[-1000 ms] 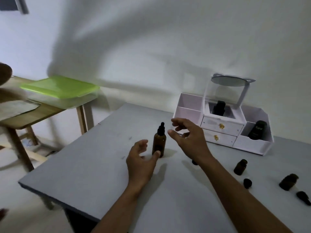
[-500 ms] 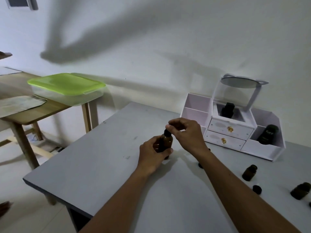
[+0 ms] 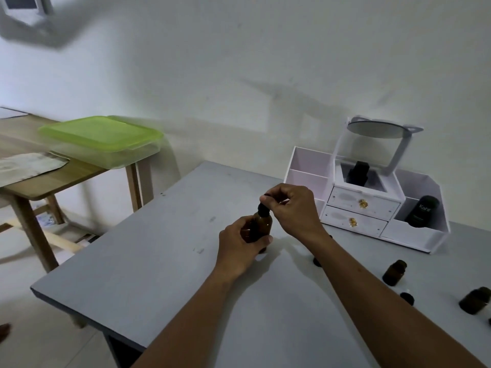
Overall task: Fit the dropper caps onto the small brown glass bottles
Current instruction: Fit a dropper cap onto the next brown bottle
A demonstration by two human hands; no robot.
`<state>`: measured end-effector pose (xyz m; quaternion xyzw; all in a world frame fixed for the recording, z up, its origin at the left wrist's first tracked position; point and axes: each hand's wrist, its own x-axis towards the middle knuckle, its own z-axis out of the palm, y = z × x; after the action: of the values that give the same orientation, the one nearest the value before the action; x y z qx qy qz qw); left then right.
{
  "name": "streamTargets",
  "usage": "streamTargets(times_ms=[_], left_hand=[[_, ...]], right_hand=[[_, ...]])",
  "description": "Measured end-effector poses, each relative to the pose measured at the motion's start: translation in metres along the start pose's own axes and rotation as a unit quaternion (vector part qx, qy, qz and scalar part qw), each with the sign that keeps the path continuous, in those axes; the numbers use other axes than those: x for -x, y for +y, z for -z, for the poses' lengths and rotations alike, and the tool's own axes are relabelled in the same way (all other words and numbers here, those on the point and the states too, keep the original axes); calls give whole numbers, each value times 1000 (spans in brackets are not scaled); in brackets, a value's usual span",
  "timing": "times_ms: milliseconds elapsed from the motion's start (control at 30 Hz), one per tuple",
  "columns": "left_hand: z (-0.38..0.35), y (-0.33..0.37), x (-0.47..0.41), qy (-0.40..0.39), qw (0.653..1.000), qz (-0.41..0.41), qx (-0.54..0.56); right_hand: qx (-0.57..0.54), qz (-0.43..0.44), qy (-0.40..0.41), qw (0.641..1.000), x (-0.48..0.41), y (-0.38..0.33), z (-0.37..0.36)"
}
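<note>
**Brown bottle with dropper cap, both hands on it**

- My left hand [image 3: 239, 248]: fingers curled round the brown bottle [image 3: 261, 227], which is upright, in front of the white organizer [image 3: 358, 221] and to its left.
- My right hand [image 3: 292, 211]: fingertips pinch the black dropper cap [image 3: 263, 209] at the bottle's neck.
- Grey table [image 3: 159, 261], in front of the organizer's right end: two more bottles [image 3: 394, 272] [image 3: 475, 300] and a loose cap [image 3: 407, 298].

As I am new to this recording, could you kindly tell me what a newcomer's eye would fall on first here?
The two hands at the middle of the grey table: the left hand holds a brown bottle while the right hand pinches the dropper cap on its neck. Then the white organiser with a mirror at the table's far right, and the green-lidded box on the wooden table at left.
</note>
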<state>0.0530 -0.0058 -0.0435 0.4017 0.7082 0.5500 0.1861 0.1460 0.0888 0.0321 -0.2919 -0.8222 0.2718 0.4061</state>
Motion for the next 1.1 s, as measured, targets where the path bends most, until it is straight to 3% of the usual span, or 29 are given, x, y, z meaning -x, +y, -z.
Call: streamTargets(times_ms=[200, 467, 600, 933, 1100], left_hand=[[1, -1, 0, -9, 1000, 5, 16], [1, -3, 12, 34, 999, -1, 35], [3, 3, 44, 58, 997, 43, 40], [-60, 56, 111, -165, 984, -67, 6], [-121, 79, 106, -224, 971, -79, 43]], right_hand=[[-47, 28, 11, 998, -10, -28, 31], [-150, 39, 130, 979, -21, -57, 111], [-168, 28, 169, 971, -2, -47, 157], [-123, -36, 232, 964, 61, 15, 237], [-121, -52, 257, 957, 78, 39, 250]])
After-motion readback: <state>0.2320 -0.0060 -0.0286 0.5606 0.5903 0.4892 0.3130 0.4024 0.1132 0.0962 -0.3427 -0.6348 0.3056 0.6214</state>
